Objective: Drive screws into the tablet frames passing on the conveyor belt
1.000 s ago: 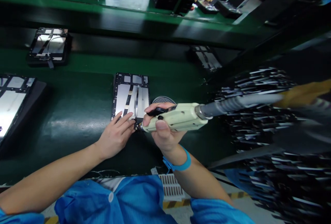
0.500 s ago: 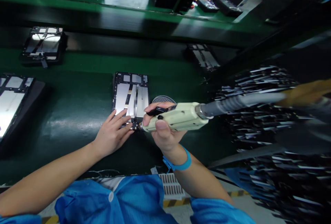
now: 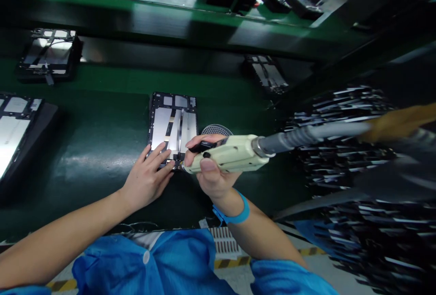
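An opened tablet (image 3: 161, 120), its silver inside facing up, lies on the green bench in front of me. My left hand (image 3: 146, 177) rests with spread fingers on the tablet's near edge. My right hand (image 3: 214, 172) is wrapped around a pale green electric screwdriver (image 3: 238, 154), which lies nearly level with its tip pointing left. That tip is at the near right corner of the tablet; whether it sits on a screw is too small to tell. Partly hidden behind the tool is a round perforated metal dish (image 3: 216, 129).
Another opened tablet (image 3: 13, 125) lies at the left. Farther back are a tablet on a dark block (image 3: 51, 52) and one at the right (image 3: 267, 72). Racks of thin dark parts (image 3: 340, 136) fill the right side. The screwdriver's grey cable (image 3: 306, 134) runs right.
The screwdriver and my right hand have shifted slightly left, the tip staying at the tablet's corner. The tablet on the dark block at the far left has moved a little left.
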A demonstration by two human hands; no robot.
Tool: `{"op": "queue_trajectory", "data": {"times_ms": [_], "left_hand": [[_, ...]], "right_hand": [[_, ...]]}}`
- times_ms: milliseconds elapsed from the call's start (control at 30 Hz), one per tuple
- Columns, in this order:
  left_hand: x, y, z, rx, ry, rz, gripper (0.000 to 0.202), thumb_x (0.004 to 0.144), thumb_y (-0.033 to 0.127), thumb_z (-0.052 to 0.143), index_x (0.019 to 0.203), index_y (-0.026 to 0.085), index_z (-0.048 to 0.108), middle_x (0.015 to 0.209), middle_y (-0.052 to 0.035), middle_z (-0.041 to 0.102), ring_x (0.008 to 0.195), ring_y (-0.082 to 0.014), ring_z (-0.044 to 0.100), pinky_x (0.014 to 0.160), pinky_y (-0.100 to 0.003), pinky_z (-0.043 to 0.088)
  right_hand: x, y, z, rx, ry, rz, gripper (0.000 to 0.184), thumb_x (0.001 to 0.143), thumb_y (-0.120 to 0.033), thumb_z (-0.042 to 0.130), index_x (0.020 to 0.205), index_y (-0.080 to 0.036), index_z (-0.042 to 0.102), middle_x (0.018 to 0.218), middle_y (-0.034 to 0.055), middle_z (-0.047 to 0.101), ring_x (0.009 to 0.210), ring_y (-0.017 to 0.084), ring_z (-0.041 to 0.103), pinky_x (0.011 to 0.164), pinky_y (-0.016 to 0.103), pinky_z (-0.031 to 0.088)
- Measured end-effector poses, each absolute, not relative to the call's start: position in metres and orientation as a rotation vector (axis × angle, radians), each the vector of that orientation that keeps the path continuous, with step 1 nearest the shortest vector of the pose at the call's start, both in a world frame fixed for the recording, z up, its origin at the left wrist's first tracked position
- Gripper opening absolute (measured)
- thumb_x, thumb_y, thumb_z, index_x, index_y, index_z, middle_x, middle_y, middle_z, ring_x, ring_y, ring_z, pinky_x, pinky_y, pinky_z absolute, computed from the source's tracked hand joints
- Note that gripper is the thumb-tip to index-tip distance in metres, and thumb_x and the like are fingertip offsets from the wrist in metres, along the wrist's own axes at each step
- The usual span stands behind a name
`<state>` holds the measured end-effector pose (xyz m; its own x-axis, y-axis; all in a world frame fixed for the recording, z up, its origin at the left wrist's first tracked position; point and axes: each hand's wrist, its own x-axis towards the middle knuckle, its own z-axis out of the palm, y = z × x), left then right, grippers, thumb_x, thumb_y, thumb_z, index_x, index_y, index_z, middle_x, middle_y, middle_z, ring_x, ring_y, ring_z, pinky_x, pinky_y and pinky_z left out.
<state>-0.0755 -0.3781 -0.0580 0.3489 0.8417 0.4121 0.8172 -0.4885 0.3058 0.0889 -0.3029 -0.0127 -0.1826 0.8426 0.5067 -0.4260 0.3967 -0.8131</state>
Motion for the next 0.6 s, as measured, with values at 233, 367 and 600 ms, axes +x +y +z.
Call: {"op": "queue_trajectory", "data": {"times_ms": [233, 367, 600], "left_hand": [[-0.0753, -0.3765, -0.0583, 2.525, 1.57, 0.841, 0.031, 0.096, 0.018, 0.06, 0.126, 0.017, 0.068, 0.137, -0.0152, 0.064, 0.141, -0.0379, 0.05, 0.112, -0.063, 0.046], [-0.0751, -0.3759, -0.0583, 2.532, 1.572, 0.863, 0.029, 0.096, 0.019, 0.06, 0.124, 0.018, 0.069, 0.136, -0.0147, 0.065, 0.14, -0.0378, 0.051, 0.111, -0.063, 0.047], [-0.0749, -0.3751, -0.0581, 2.512, 1.57, 0.866, 0.027, 0.096, 0.019, 0.06, 0.122, 0.018, 0.069, 0.138, -0.0143, 0.064, 0.141, -0.0367, 0.05, 0.113, -0.062, 0.045]], "right_hand": [[0.0868, -0.3034, -0.0172, -0.444, -1.317, 1.211, 0.032, 0.089, -0.036, 0.073, 0.118, -0.027, 0.062, 0.102, 0.0035, 0.07, 0.059, 0.012, 0.065, 0.054, 0.029, 0.058], [0.0844, -0.3036, -0.0169, -0.441, -1.325, 1.205, 0.032, 0.09, -0.036, 0.072, 0.119, -0.027, 0.061, 0.101, 0.0034, 0.07, 0.058, 0.012, 0.065, 0.055, 0.03, 0.059], [0.0882, -0.3048, -0.0226, -0.53, -1.387, 1.126, 0.03, 0.089, -0.036, 0.072, 0.116, -0.028, 0.062, 0.098, 0.0032, 0.068, 0.07, 0.017, 0.068, 0.064, 0.037, 0.062]]}}
